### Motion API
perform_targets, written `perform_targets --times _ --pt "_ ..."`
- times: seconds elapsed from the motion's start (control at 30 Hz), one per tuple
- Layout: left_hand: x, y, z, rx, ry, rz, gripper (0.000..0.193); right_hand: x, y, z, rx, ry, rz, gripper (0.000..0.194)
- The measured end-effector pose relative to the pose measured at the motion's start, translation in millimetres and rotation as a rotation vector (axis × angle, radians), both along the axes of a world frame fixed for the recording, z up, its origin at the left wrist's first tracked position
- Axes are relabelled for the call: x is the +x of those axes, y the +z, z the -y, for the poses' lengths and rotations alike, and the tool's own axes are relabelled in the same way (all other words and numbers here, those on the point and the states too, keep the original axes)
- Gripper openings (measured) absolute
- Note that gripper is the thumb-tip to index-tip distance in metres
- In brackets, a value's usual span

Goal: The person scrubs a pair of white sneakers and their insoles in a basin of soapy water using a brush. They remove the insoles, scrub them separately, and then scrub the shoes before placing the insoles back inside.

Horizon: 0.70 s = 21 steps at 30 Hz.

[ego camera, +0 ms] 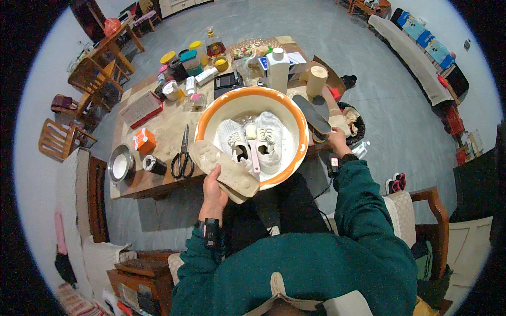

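Observation:
My left hand (214, 193) grips a pair of beige insoles (227, 168), one over the other, above the near left rim of an enamel basin (302, 158) with an orange band. Inside the basin two pale grey knit lace-up shoes (231, 136) lie side by side, toes away from me. A pink-handled brush (253, 154) rests between them. To the right of the basin, my right hand (338, 141) pinches the near end of a dark grey insole (310, 112) at the table's right edge. A further layer shows under that insole, partly hidden.
Black-handled scissors (183, 158), an orange box (144, 141) and a metal bowl (121, 164) sit on the wooden table (170, 118) at left. A white bottle (278, 71) and a toilet-paper roll (317, 81) stand behind the basin. A lined bin (357, 132) is beyond my right hand.

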<state>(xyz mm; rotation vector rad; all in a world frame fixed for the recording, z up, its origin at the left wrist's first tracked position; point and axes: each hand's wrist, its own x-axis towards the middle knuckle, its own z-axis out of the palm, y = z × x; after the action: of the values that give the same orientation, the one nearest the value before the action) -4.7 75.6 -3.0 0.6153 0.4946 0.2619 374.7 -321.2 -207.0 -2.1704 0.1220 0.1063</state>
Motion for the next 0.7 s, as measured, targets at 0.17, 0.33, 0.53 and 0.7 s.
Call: perform_targets --times 0.17,0.33,0.53,0.7 --pt "-2.8 3.1 2.8 0.0 -0.009 0.015 0.043 -0.5 1.2 -19.4 -0.023 -0.206 0.085 0.06" --pt "-4.1 6.6 5.5 0.031 -0.009 0.02 0.046 -9.0 57.6 -38.4 0.044 -0.061 -0.152 0.046" --pt "-3.4 8.4 6.4 0.027 -0.002 0.023 0.045 -66.2 103.2 -72.5 0.513 -0.081 -0.342 0.026" --pt "-2.7 7.7 8.5 0.063 -0.003 -0.002 0.045 -104.0 91.8 -66.1 -0.179 -0.149 0.049 0.055"
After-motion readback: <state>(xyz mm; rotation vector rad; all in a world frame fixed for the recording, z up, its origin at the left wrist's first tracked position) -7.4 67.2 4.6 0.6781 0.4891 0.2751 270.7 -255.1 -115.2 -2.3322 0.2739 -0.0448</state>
